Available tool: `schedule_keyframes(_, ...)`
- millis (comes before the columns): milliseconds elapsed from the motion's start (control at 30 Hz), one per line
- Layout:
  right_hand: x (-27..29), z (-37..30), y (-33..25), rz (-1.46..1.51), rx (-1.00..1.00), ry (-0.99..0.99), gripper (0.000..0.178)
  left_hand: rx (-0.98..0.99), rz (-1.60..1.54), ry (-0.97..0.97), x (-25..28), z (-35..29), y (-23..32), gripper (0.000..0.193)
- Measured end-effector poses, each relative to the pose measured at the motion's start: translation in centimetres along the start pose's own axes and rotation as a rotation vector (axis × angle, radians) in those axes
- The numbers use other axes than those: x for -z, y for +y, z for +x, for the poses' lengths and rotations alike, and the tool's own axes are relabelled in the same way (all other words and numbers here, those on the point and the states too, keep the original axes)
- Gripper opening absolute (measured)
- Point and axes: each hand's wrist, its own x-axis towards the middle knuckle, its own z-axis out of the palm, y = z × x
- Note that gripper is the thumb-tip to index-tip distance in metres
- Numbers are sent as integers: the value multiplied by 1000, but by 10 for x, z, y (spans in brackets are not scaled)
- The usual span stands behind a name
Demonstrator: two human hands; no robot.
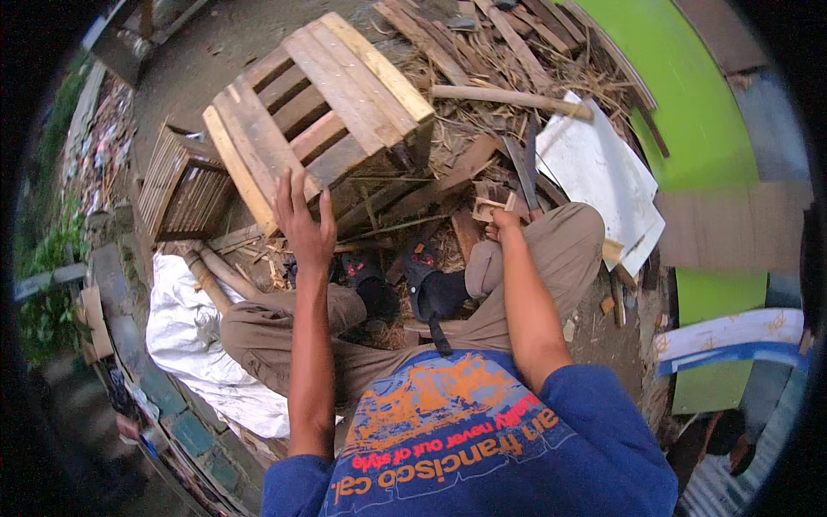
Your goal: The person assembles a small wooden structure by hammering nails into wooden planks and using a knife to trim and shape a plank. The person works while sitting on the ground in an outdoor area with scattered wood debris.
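From my end, I have the left hand (306,228) at the near edge of the slatted wooden crate (340,90), its fingers spread and released, gripping nothing; from this angle I cannot tell whether the tips press on the wood or only hover over it. The crate stands at an angle, ahead and slightly left of the dark shoes (420,269), with gaps between some of its top boards. The right hand (504,222) is beside the right knee (573,231), its fingers clenched around a small wooden piece (485,207), part of which shows past them.

To handle this well, I would set the left palm on a solid board rather than over a gap, so the crate does not rock, and mind splinters along the rough edges. With the right, I judge a light grip is enough, since thin wood can split if squeezed. The metal blade (519,164) lies just beyond the right hand, so I would swing that forearm wide of it. The wooden pole (512,97) and the scrap wood (465,43) near the crate deserve some room too
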Motion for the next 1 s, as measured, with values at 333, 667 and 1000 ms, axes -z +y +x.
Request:
schedule_keyframes(333, -13, 7, 63, 79, 134, 192, 79, 62, 397, 91, -69, -3, -7, 67)
schedule_keyframes(667, -24, -13, 72, -11, 260, 330, 71, 47, 378, 62, -67, -4, -7, 67)
schedule_keyframes(1000, -57, 6, 72, 269, 402, 9, 54, -20, 376, 61, -67, -2, -10, 71)
